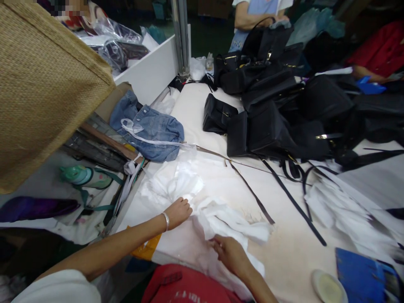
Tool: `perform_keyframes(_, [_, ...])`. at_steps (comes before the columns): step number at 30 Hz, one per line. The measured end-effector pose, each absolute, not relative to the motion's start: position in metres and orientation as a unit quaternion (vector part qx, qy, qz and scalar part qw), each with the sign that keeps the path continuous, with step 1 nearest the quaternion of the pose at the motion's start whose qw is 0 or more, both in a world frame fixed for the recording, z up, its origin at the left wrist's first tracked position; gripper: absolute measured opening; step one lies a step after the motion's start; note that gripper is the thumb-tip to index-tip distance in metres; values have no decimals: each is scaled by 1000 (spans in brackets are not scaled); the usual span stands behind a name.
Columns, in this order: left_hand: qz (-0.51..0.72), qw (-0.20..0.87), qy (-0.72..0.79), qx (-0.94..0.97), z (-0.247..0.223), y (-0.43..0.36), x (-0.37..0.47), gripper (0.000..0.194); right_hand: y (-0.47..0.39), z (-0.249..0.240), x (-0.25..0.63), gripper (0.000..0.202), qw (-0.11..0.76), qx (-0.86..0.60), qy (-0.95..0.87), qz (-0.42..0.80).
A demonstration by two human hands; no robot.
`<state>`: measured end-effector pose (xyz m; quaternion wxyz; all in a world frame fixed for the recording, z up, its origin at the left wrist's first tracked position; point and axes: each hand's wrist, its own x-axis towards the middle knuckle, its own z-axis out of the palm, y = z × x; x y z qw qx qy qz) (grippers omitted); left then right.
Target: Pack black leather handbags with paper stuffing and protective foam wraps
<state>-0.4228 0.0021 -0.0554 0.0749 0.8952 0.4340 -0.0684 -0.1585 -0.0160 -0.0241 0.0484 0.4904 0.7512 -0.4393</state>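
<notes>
My left hand (pixel 178 213), with a silver bracelet at its wrist, is closed on gathered thin white plastic (pixel 176 183) that spreads away from it over the table. Closer to me, my right hand (pixel 232 254) has its thumb and fingers together at the edge of a crumpled white sheet (pixel 224 219), which looks like tissue paper. Part of this sheet lies between the two hands and runs down toward the table's front edge.
Many black leather handbags (pixel 271 130) are heaped at the back right, with straps (pixel 293 202) trailing forward. A denim jacket (pixel 151 130) lies at the left. Stacked white sheets (pixel 344 210), a blue box (pixel 361 275) and a round dish (pixel 328 286) are on the right. Co-workers (pixel 252 17) stand beyond.
</notes>
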Motion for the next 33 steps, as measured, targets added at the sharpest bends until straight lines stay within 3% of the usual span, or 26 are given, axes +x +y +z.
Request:
perform_keyframes(4, [-66, 86, 450, 887, -47, 1, -424, 10, 22, -30, -172, 41, -65, 559, 734, -381])
perform_keyframes(9, [-67, 66, 492, 866, -31, 8, -441, 68, 55, -49, -184, 38, 38, 591, 735, -329])
perform_keyframes(12, [-93, 55, 516, 850, -27, 11, -452, 82, 52, -46, -182, 36, 50, 573, 766, -288])
perform_keyframes(14, [-108, 52, 528, 841, -26, 12, -454, 79, 45, -45, -178, 41, 57, 551, 792, -257])
perform_keyframes(17, [-111, 59, 534, 836, -24, 14, -450, 60, 39, -53, -170, 53, 120, 538, 806, -213])
perform_keyframes(21, [-51, 65, 492, 866, -25, 20, -431, 51, 52, -63, -162, 54, 145, 542, 812, -162])
perform_keyframes(28, [-2, 110, 415, 903, -44, 24, -404, 34, 78, -38, -186, 31, 43, 454, 855, -246])
perform_keyframes(33, [56, 79, 373, 923, -54, 16, -410, 29, 62, -47, -205, 29, 88, 412, 855, -303])
